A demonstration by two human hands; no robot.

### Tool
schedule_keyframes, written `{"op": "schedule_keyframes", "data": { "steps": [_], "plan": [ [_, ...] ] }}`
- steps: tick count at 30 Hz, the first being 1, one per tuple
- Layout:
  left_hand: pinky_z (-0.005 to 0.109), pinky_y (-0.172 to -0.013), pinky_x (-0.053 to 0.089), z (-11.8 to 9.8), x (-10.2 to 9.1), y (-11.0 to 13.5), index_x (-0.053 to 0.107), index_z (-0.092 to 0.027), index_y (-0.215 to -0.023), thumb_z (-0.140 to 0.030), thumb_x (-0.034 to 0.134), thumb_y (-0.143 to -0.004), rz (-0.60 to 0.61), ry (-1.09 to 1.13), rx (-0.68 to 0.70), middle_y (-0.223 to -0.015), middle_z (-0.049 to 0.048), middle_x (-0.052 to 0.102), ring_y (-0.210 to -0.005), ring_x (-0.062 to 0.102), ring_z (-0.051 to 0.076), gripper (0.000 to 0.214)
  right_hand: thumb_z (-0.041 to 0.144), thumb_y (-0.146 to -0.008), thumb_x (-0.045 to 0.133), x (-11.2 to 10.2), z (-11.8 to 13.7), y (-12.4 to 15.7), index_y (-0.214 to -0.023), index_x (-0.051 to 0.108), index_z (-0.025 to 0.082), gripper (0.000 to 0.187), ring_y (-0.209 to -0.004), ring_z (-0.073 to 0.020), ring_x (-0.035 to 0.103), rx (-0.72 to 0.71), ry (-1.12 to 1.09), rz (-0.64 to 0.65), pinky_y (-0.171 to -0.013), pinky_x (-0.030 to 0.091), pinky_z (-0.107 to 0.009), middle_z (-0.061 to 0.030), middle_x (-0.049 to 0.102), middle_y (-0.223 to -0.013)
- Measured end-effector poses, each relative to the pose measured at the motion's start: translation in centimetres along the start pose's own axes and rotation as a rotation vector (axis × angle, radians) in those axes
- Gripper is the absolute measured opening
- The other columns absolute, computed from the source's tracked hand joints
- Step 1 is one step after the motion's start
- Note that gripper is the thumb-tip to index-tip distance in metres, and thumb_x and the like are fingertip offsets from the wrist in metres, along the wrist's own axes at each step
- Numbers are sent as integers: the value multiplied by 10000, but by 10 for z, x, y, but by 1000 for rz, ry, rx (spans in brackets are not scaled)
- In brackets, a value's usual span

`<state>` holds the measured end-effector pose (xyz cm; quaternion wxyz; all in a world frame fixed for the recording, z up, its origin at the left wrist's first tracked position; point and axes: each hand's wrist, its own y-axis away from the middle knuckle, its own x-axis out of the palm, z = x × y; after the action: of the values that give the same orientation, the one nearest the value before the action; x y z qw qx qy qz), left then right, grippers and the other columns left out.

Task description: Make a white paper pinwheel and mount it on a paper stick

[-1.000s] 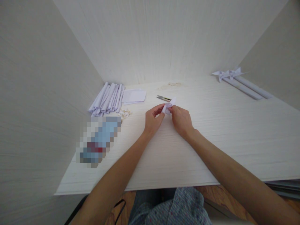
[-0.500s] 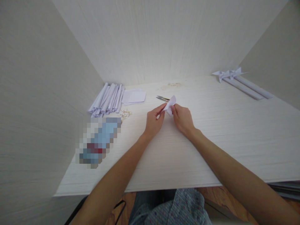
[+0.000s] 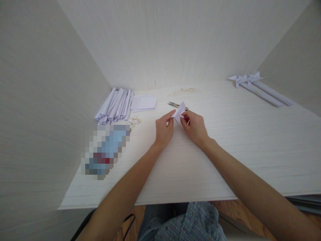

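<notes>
A white paper pinwheel head [image 3: 179, 112], with its corners curled inward, is held between my two hands above the middle of the table. My left hand [image 3: 165, 128] pinches its left edge between thumb and fingers. On the other side, my right hand [image 3: 195, 124] grips the right part of the paper with its fingertips. Just behind the paper lies a pair of small thread snips [image 3: 174, 105], partly hidden by it. Whether a pin goes through the paper's centre is too small to tell.
Several rolled paper sticks [image 3: 116, 105] lie at the left beside flat paper squares [image 3: 143, 103]. In front of them are small pale bits [image 3: 134, 121] and a pixelated object [image 3: 107, 150]. Two finished pinwheels [image 3: 262, 93] rest at the right. Walls enclose the table [image 3: 250, 140].
The paper has turned slightly between my hands, and its right edge is now folded further inward. My right fingers have shifted their hold, and more of the snips shows.
</notes>
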<state>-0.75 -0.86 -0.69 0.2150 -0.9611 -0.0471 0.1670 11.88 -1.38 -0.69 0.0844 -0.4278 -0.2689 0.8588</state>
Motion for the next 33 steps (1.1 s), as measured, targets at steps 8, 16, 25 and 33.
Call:
{"op": "schedule_keyframes", "data": {
  "steps": [8, 16, 25, 33],
  "plan": [
    [287, -866, 462, 1, 1, 0, 655, -156, -992, -75, 445, -740, 31, 11, -13, -1010, 43, 676, -924, 620, 150, 338, 177, -843, 386, -2, 7, 3, -750, 575, 150, 212, -657, -177, 559, 49, 248, 98, -552, 304, -270, -100, 653, -785],
    [310, -861, 468, -1, 0, 0, 657, -171, -985, -101, 447, -751, 24, 1, -17, -1005, 40, 678, -929, 620, 165, 323, 190, -833, 368, -4, 8, 1, -729, 566, 151, 228, -591, -163, 523, 71, 183, 135, -529, 269, -270, -81, 641, -718],
    [305, -923, 431, -2, -1, 2, 652, -171, -991, -103, 427, -758, 36, -14, 83, -1042, 36, 665, -980, 601, 146, 331, 275, -817, 378, -6, 3, -5, -557, 505, 167, 309, -521, -129, 463, 166, -190, 92, -534, 307, -252, -18, 532, -541],
    [303, -900, 446, -2, 0, 2, 657, -177, -982, -96, 432, -751, 67, 0, 37, -1024, 28, 672, -951, 611, 149, 333, 245, -747, 490, -6, 4, -3, -564, 490, 175, 196, -491, -109, 406, 142, -164, -24, -524, 303, -250, 10, 488, -512]
  ]
}}
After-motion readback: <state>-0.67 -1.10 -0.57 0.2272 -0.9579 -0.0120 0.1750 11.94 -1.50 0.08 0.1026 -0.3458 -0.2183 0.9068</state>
